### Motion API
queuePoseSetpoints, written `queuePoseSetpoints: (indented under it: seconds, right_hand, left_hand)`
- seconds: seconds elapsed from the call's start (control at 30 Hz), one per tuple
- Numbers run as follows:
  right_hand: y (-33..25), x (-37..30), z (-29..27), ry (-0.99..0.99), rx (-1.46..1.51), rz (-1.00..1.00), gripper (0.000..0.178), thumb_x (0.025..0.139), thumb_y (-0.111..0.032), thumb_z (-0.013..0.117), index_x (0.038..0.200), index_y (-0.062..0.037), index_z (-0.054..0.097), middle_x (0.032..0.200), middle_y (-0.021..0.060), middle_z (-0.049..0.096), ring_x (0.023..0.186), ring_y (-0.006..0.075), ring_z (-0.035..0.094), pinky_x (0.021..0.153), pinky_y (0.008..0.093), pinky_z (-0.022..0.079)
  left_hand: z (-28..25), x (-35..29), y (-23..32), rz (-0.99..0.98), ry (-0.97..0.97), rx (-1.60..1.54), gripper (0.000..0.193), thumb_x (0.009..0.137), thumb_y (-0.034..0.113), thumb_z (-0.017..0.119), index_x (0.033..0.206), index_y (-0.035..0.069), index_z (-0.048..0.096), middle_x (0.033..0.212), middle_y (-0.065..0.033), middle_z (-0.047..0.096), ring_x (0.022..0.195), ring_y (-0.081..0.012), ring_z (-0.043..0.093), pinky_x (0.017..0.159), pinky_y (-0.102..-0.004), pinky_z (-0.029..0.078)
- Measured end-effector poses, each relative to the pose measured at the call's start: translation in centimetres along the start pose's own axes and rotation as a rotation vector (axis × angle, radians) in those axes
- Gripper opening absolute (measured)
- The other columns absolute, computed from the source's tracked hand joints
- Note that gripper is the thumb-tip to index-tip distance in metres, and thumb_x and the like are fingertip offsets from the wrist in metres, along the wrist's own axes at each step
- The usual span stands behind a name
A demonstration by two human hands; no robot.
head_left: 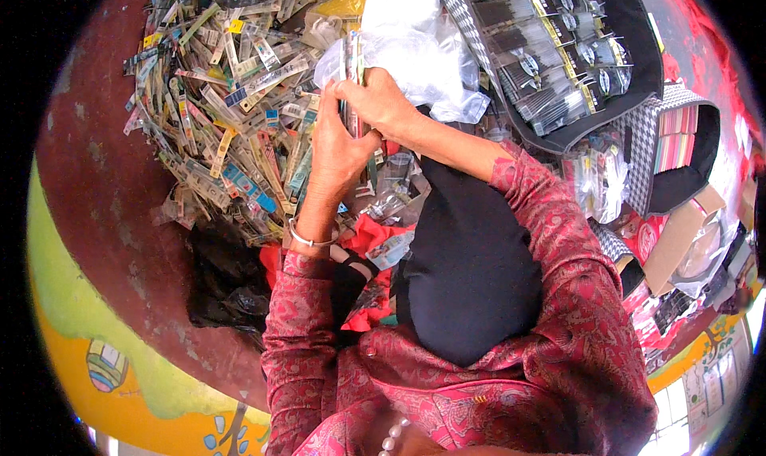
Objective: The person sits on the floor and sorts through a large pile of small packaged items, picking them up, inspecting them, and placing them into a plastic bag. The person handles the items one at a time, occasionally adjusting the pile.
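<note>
Upright between my two hands is a slim stack of long, narrow packets (352, 57), pressed together edge to edge. My left hand (339, 149) is closed round its left side and lower part, the thumb across the front. From the right, my right hand (379, 101) grips the same stack a little higher, its fingers curled over it. What lies inside the packets is too small to tell. Just left of my hands spreads a large heap of loose narrow packets (239, 129) in mixed colours, many pale or clear with printed labels.
Beyond my hands lie a white block (400, 7) and crumpled clear plastic (419, 69). At the right stands a black-lined case (650, 57) of packaged dark thin items, with a checkered box (694, 153) and an open cardboard box (678, 236) nearer. A black plastic bag (227, 276) sits left.
</note>
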State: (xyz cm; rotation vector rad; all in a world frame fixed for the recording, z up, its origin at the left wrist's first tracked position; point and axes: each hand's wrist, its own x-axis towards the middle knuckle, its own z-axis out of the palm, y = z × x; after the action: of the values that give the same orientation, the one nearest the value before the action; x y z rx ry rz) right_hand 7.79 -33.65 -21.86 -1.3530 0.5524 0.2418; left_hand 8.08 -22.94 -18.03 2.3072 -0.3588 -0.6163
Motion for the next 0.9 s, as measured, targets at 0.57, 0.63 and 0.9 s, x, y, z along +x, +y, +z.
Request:
queuePoseSetpoints:
  seconds: [0.57,0.63,0.9]
  right_hand:
    - [-2.7,2.8,-3.9,0.127,-0.287,-0.714,0.025,0.074,-0.024,0.055,0.089,-0.0038,0.05,0.067,0.0167,0.053,0.065,0.0336,0.055,0.057,0.0389,0.045]
    - [-1.5,2.4,-3.5,0.089,-0.486,-0.759,0.025,0.076,-0.022,0.055,0.092,-0.0033,0.051,0.07,0.0136,0.055,0.065,0.03,0.056,0.058,0.0347,0.045]
    - [2.9,3.3,-4.3,-0.453,-0.738,-0.495,0.028,0.075,-0.022,0.055,0.094,-0.0032,0.049,0.084,0.0182,0.056,0.08,0.0351,0.053,0.069,0.0402,0.042]
  left_hand:
    - [-3.1,0.4,1.5,-0.494,-0.079,-0.77,0.048,0.09,0.027,0.037,0.127,-0.002,0.03,0.122,-0.0093,0.041,0.077,-0.0175,0.057,0.078,-0.0322,0.044]
    - [-3.3,0.6,1.5,-0.499,-0.083,-0.752,0.048,0.09,0.029,0.035,0.128,-0.001,0.029,0.115,-0.0097,0.045,0.074,-0.0155,0.056,0.076,-0.03,0.045]
    - [-2.9,0.5,-0.9,-0.424,-0.056,-0.849,0.049,0.091,0.035,0.031,0.13,0.005,0.028,0.09,-0.0059,0.053,0.067,-0.0117,0.053,0.067,-0.0245,0.045]
